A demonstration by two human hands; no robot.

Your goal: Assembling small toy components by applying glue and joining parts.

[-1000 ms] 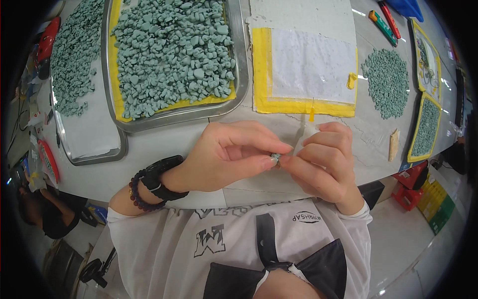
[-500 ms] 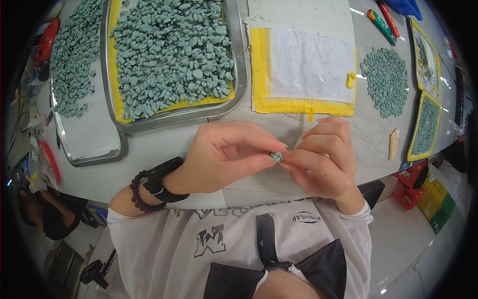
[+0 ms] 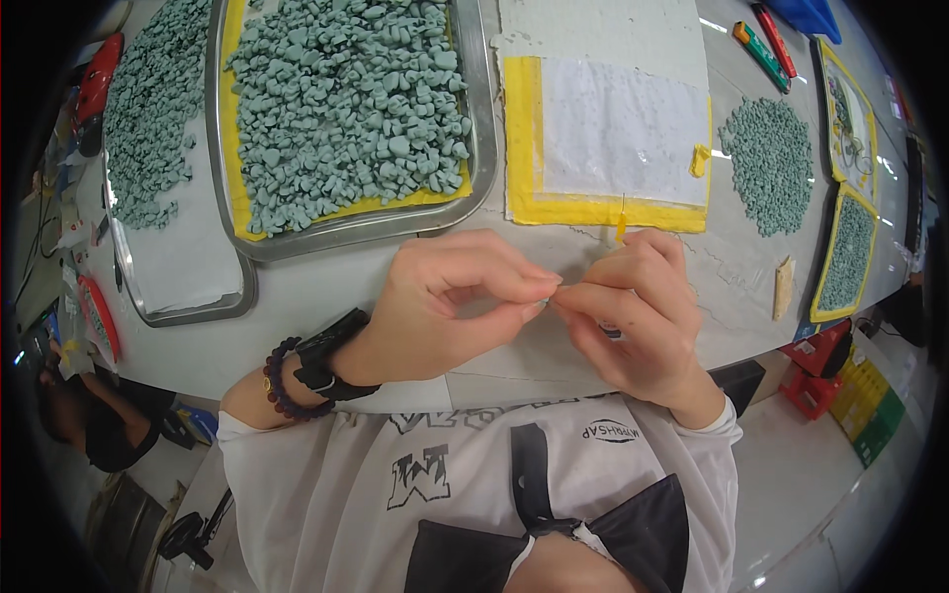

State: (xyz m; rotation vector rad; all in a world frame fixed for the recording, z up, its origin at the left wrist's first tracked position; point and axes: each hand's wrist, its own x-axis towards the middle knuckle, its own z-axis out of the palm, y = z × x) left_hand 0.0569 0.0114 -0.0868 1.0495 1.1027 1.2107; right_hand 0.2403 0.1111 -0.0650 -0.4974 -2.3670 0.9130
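My left hand (image 3: 455, 301), with a black wrist strap and a dark bead bracelet behind it, is closed in a pinch of thumb and forefinger. A sliver of a small grey-green piece (image 3: 545, 302) shows at its fingertips; the rest is hidden. Against those fingertips, the pinched fingers of my right hand (image 3: 638, 306) press in from the right. What they grip is hidden, and a small dark patch between its curled fingers cannot be made out. Both hands are above the table's near edge, just below a white pad (image 3: 618, 124) with yellow tape borders.
A metal tray (image 3: 484, 119) of grey-green pieces (image 3: 346, 109) stands at the far left, beside another tray (image 3: 188, 277). To the right lie a pile of smaller pieces (image 3: 768, 166), a green cutter (image 3: 761, 57), a red tool (image 3: 774, 40) and a beige stick (image 3: 783, 287).
The grey-green piece, plainly visible between the fingertips before, is now mostly covered. My right hand's fingers have rolled over and its fingertips have moved slightly up and left.
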